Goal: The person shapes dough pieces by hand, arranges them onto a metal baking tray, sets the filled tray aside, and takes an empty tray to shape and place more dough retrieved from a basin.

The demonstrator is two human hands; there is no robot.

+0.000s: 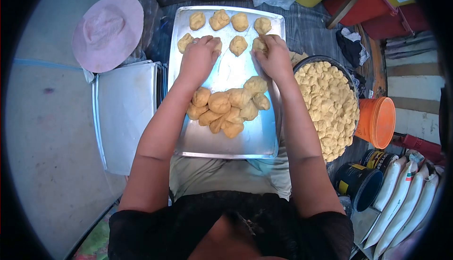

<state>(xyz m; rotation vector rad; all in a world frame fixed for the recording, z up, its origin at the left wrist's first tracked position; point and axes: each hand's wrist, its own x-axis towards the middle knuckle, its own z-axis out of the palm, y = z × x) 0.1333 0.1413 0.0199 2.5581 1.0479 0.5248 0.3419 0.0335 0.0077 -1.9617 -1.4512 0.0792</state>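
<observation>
A metal baking tray [222, 147] lies in front of my body, with a row of yellowish dough balls [239, 22] at its far end. In the second row, my left hand [199, 57] curls its fingers over a dough ball [217, 45], largely covering it; another ball [184, 43] sits just left of it. Over on the right, my right hand [274, 57] has its fingers around a dough ball [258, 46] near the tray's edge. Between both hands rests a separate dough ball [238, 46]. A heap of dough pieces [219, 103] lies nearer my body, between my forearms.
A large round basin of dough pieces [325, 104] stands at the right, beside an orange bucket [381, 122] and dark tubs [358, 184]. Stacked trays [125, 114] and a pink hat [108, 31] are at the left. Filled white bags [401, 203] lie lower right.
</observation>
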